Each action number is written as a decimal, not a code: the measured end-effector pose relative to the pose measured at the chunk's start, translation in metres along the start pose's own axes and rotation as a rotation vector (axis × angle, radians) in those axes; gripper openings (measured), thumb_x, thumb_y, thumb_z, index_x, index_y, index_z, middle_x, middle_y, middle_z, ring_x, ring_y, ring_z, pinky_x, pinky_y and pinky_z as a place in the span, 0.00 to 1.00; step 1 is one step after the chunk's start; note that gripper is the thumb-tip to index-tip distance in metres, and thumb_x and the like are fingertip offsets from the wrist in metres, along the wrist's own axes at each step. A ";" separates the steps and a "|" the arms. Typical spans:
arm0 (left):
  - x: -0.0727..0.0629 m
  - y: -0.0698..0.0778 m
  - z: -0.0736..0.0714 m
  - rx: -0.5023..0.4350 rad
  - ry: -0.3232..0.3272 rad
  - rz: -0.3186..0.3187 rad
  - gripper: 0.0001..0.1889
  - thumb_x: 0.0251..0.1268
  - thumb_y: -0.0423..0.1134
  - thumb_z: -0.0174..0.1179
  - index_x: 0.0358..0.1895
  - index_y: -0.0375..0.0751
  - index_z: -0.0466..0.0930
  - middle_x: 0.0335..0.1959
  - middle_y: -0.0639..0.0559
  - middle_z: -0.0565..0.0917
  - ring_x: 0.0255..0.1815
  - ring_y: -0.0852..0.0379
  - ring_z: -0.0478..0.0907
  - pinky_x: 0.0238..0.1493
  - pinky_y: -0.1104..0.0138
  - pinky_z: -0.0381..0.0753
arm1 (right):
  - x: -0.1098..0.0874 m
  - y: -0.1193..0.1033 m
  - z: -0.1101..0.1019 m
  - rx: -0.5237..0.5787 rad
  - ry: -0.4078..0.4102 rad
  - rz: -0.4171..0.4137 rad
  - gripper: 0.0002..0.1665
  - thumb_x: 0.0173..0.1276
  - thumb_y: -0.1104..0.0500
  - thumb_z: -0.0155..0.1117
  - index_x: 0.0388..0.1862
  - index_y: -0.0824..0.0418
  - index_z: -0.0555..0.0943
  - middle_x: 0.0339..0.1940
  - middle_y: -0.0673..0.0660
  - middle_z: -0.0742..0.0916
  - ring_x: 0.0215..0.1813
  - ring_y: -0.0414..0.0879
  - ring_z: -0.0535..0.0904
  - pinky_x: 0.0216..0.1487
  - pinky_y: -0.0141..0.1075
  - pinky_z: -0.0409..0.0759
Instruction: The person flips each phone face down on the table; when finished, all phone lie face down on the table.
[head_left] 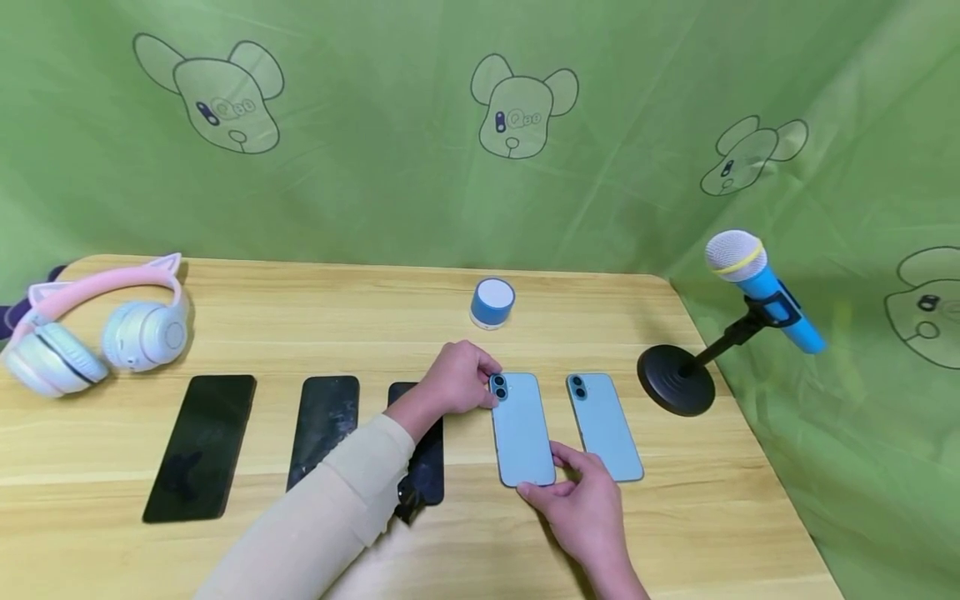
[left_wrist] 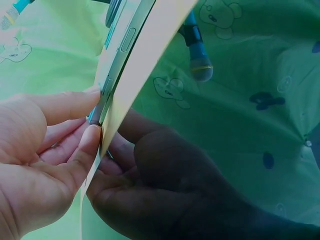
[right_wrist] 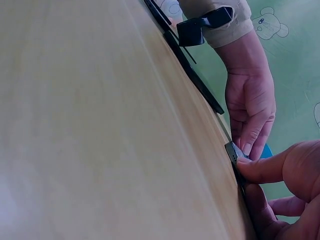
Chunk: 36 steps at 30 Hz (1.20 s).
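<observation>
A light blue smartphone lies back up on the wooden table, its two camera lenses at the upper left. My left hand pinches its upper left corner, thumb on the side edge and a finger at the top. At the lower right corner, my right hand holds it between the thumb at the bottom edge and fingers at the side. The right wrist view shows that thumb right against the phone's end. A second light blue smartphone lies just to the right, partly overlapped by my right hand.
Three black phones lie in a row leftward: one, another, and a third partly under my left forearm. Cat-ear headphones sit far left. A blue-and-white cylinder stands behind. A blue microphone on a round-based stand is at right.
</observation>
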<state>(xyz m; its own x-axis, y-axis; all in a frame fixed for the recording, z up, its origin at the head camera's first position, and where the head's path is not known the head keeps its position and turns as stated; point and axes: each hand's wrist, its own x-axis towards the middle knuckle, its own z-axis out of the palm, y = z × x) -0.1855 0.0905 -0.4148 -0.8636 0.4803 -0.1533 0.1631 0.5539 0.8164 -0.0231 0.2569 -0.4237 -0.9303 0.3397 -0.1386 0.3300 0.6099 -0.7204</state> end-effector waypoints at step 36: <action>-0.020 -0.028 -0.040 0.017 0.105 0.032 0.22 0.54 0.29 0.75 0.54 0.31 0.84 0.44 0.44 0.84 0.47 0.50 0.79 0.52 0.61 0.79 | -0.030 -0.032 0.032 0.367 -0.183 0.010 0.32 0.50 0.63 0.83 0.55 0.64 0.81 0.44 0.55 0.88 0.36 0.47 0.87 0.42 0.34 0.83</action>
<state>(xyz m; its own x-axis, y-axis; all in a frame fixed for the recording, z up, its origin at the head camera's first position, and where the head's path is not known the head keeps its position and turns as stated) -0.1919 0.0386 -0.4122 -0.9030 0.4245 -0.0669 0.1989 0.5509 0.8105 -0.0112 0.2041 -0.4184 -0.9513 0.1915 -0.2415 0.2911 0.3004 -0.9083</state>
